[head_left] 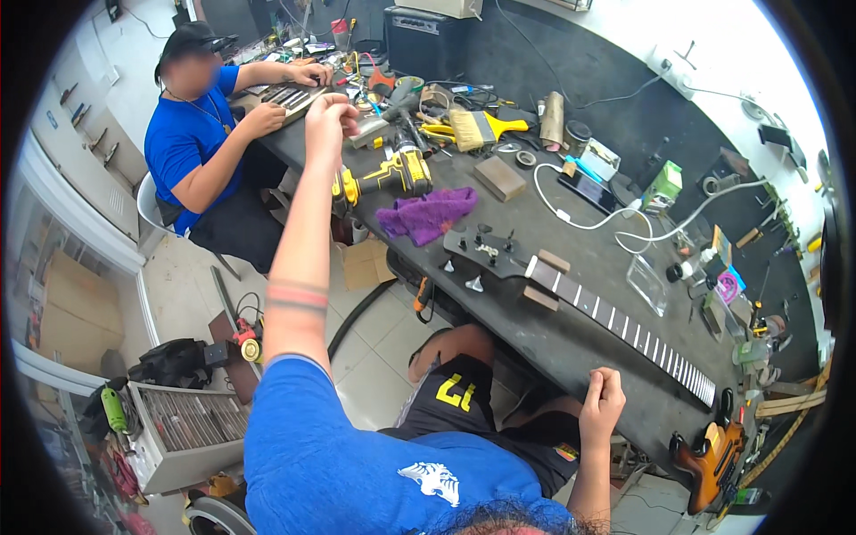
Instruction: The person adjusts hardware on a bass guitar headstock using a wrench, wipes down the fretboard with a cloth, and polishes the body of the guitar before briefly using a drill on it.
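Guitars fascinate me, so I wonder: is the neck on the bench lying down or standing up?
Lying down: the neck stretches lengthwise along the bench, with its fretted face showing upward.

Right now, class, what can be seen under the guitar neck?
Brown wood shows at both sides of the guitar neck near its headstock, and the dark workbench lies below. Whether the wood joins underneath is covered.

A workshop floor of pale square tiles point(361, 379) lies beside a long, dark workbench point(535, 218) that slants from upper left to lower right. Behind the bench, a dark grey wall panel point(571, 53) meets a white wall point(722, 45), glaringly bright at upper right. White-framed glass panels point(67, 290) line the left, with a white chair point(148, 203) nearby.
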A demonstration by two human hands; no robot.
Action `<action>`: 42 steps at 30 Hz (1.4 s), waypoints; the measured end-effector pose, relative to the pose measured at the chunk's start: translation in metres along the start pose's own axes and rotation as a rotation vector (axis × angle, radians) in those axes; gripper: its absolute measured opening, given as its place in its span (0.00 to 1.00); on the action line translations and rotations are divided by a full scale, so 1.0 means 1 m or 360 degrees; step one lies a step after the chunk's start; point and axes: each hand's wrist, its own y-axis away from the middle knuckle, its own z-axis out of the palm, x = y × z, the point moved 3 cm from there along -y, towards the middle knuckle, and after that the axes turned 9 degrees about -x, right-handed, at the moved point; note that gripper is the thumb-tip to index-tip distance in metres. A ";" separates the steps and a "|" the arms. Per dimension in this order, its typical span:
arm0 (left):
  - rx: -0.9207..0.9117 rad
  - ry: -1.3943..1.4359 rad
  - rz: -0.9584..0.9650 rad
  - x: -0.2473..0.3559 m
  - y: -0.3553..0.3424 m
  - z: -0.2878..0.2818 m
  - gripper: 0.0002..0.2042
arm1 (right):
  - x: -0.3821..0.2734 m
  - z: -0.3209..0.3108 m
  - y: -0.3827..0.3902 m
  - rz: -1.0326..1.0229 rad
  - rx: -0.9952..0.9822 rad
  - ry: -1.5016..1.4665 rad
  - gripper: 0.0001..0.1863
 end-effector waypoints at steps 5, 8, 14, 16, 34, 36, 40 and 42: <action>-0.0140 -0.2010 -0.0073 -0.065 -0.153 -0.080 0.18 | 0.007 0.021 -0.012 -0.0033 -0.0029 0.0213 0.04; -0.0064 -0.2179 -0.0742 -0.121 -0.191 -0.030 0.30 | 0.008 0.019 -0.005 -0.0100 0.0072 0.0575 0.03; 0.0000 -0.2300 -0.1068 -0.161 -0.250 -0.098 0.47 | 0.002 0.031 -0.015 -0.0168 0.0010 0.0735 0.02; -0.0099 -0.2165 -0.1069 -0.164 -0.259 -0.085 0.41 | 0.002 0.030 -0.014 -0.0124 0.0036 0.0761 0.02; -0.0410 0.0030 0.0196 0.097 0.057 -0.003 0.19 | -0.010 0.023 -0.011 -0.0339 0.0093 0.0674 0.04; -0.0522 0.0062 0.0182 0.105 0.123 0.010 0.19 | -0.012 0.023 -0.010 -0.0373 0.0060 0.0604 0.04; -0.0638 0.0380 -0.0029 0.086 0.236 0.037 0.15 | -0.013 0.023 -0.007 -0.0446 0.0050 0.0581 0.05; -0.0753 0.0482 -0.0070 0.080 0.277 0.053 0.14 | -0.016 0.020 -0.005 -0.0512 0.0074 0.0555 0.05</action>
